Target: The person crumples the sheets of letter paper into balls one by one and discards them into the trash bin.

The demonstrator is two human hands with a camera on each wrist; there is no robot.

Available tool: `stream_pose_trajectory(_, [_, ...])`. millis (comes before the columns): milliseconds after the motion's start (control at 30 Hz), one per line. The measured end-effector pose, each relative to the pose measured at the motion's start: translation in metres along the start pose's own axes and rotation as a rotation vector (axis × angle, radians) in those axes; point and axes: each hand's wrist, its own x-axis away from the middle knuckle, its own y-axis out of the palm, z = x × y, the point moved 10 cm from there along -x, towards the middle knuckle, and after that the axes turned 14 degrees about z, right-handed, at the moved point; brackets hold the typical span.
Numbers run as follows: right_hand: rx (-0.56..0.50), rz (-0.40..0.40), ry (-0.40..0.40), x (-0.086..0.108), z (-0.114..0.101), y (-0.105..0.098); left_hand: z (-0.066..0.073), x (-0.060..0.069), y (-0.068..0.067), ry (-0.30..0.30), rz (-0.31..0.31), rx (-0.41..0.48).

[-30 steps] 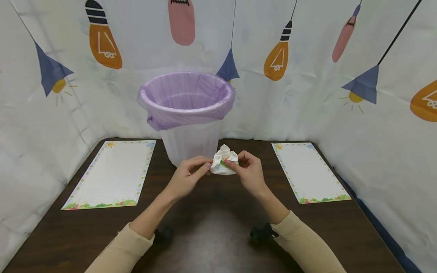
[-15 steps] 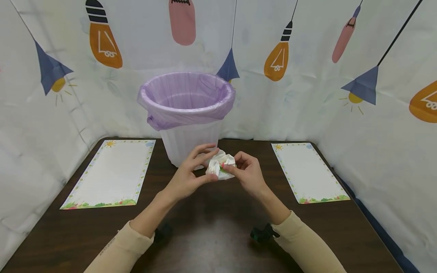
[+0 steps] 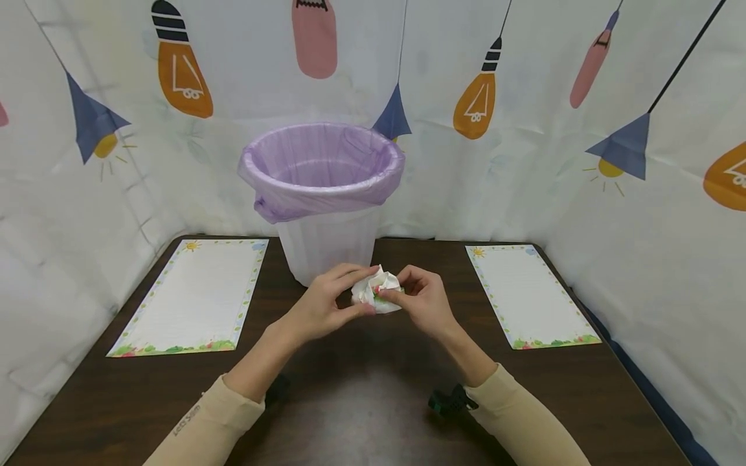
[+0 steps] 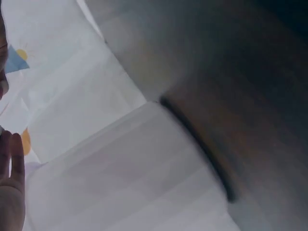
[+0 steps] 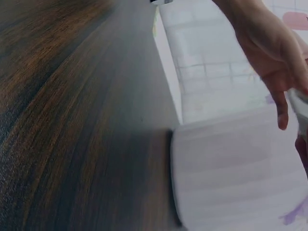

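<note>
In the head view a crumpled ball of white paper [image 3: 375, 291] with green and red print is held above the table, in front of the bin. My left hand [image 3: 326, 304] cups its left side, the thumb below and the fingers over the top. From the right, my right hand [image 3: 425, 301] pinches it between thumb and fingers. The right wrist view catches part of the paper at its right edge. Behind the hands stands a white waste bin [image 3: 326, 243], lined with a purple bag [image 3: 268, 184] folded over the rim.
Flat sheets of paper with printed borders lie on both sides: a left sheet [image 3: 189, 298] and a right sheet [image 3: 530, 298]. Beneath everything is a dark wooden table [image 3: 373, 401]. A white curtain [image 3: 524, 84] with lamp pictures hangs behind it.
My left hand has opened wider and shifted from pinching the paper's edge to cupping its left side. The paper has moved slightly down and become more compact. My right hand still pinches it.
</note>
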Motion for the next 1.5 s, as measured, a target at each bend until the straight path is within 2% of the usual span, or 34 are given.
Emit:
stream_pose_trajectory(167, [0.01, -0.014, -0.014, 0.001, 0.006, 0.002, 0.0, 0.006, 0.004, 0.009, 0.01, 0.031])
stream_pose_trajectory(333, [0.04, 0.032, -0.024, 0.001, 0.007, -0.002, 0.002, 0.005, 0.008, -0.004, 0.041, 0.03])
stream_pose_trajectory(433, [0.073, 0.058, -0.014, 0.003, 0.009, -0.004, 0.001, 0.005, 0.009, -0.043, 0.056, 0.005])
stream_pose_trajectory(533, [0.087, 0.052, -0.006, 0.005, 0.011, -0.002, -0.002, 0.002, 0.007, -0.087, 0.079, -0.016])
stream_pose_trajectory(700, [0.03, 0.017, 0.026, 0.008, 0.014, 0.002, -0.009, -0.002, 0.002, -0.162, 0.09, -0.015])
stream_pose_trajectory(833, [-0.047, -0.06, 0.048, 0.011, 0.014, 0.009, -0.017, 0.0, -0.001, -0.241, 0.1, 0.017])
stream_pose_trajectory(933, [-0.061, -0.128, 0.049, 0.012, 0.015, 0.014, -0.022, 0.003, -0.002, -0.28, 0.111, 0.046])
stream_pose_trajectory(1100, [-0.029, -0.184, 0.027, 0.012, 0.014, 0.017, -0.028, 0.007, 0.0, -0.32, 0.112, 0.076])
stream_pose_trajectory(1167, [-0.003, -0.197, 0.014, 0.013, 0.013, 0.018, -0.032, 0.01, 0.0, -0.358, 0.115, 0.092])
stream_pose_trajectory(1367, [0.056, -0.197, -0.015, 0.011, 0.01, 0.016, -0.04, 0.018, -0.005, -0.471, 0.187, 0.133])
stream_pose_trajectory(1500, [0.066, -0.182, -0.027, 0.008, 0.011, 0.013, -0.039, 0.018, -0.008, -0.475, 0.2, 0.135])
